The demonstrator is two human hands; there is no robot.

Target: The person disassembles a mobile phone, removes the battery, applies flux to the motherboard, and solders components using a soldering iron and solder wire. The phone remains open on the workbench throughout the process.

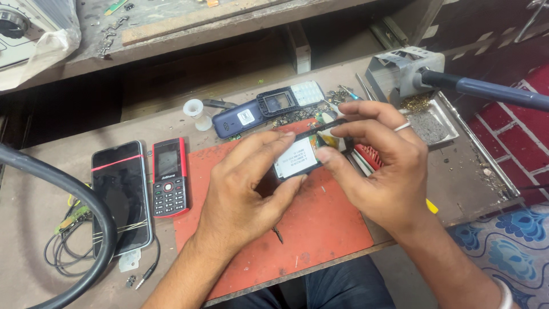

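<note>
At frame centre, left hand point(246, 189) and right hand point(380, 166) pinch an opened phone point(300, 157) over the red mat point(320, 223); loose parts could slip out.

Objects lying about a cluttered repair surface point(51, 171).
A red keypad phone point(169, 177) lies just beside a black smartphone point(121, 194) banded in red; a blue phone back point(239, 118) touches a detached black frame with pale keypad point(291, 98). A small white spool point(196, 112) stands near them. A soldering-iron stand point(400, 71) sits at the far right, above a metal tray point(437, 123). A thick black cable point(68, 189) curves at left.
</note>
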